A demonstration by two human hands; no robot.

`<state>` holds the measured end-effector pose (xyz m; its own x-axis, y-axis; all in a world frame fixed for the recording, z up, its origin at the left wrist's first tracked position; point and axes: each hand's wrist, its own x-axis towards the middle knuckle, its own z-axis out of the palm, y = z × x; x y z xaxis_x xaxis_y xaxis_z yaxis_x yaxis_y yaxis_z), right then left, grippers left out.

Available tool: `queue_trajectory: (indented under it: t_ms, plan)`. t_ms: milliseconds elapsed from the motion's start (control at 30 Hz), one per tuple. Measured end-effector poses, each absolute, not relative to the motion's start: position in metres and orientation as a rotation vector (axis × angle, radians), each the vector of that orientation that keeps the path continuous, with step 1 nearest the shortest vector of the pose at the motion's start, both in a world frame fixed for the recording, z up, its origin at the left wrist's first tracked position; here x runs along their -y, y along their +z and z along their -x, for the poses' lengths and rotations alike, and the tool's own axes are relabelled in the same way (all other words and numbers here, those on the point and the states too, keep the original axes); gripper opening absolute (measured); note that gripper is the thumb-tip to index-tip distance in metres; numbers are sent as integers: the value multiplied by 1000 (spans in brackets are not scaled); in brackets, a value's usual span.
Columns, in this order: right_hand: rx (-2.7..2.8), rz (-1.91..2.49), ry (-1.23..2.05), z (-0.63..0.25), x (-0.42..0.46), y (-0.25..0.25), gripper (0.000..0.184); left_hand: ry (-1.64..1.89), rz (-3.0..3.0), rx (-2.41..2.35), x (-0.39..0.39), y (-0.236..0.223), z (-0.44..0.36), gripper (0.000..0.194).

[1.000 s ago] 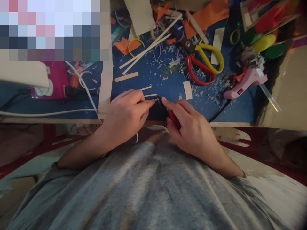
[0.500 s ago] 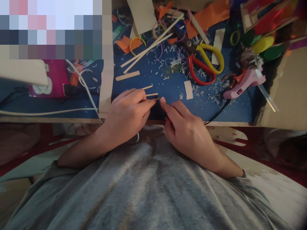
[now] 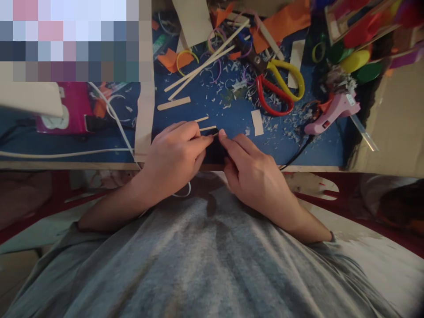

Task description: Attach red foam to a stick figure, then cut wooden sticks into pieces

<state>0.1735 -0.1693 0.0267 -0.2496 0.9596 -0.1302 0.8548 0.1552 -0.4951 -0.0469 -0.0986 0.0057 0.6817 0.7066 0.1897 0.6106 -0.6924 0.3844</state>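
My left hand is closed in a pinch on a small wooden stick at the near edge of the blue mat. My right hand is curled shut beside it. Its forefinger tip touches the stick's end, and whatever is in its palm is hidden. Two short stick pieces lie just beyond my left fingers.
A flat craft stick and long thin sticks lie further back. Red and yellow scissors and a pink glue gun sit to the right among shavings. A white cable and a magenta box are on the left.
A red handle that showed under my right hand a second ago is now covered. My right hand has slid slightly left toward my left hand, which has barely moved.
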Motion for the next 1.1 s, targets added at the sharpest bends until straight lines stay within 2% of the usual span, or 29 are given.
queue_trajectory:
  t_ms: [233, 567, 1100]
  plan:
    - [2026, 1683, 686, -193, 171, 24, 51, 486, -2583, -1052, 99, 7, 49, 31]
    - [2016, 1631, 797, -189, 175, 23, 51, 489, -2622, -1063, 99, 5, 50, 33]
    - [2125, 1657, 787, -187, 172, 24, 57, 507, -2606, -1033, 99, 4, 49, 32]
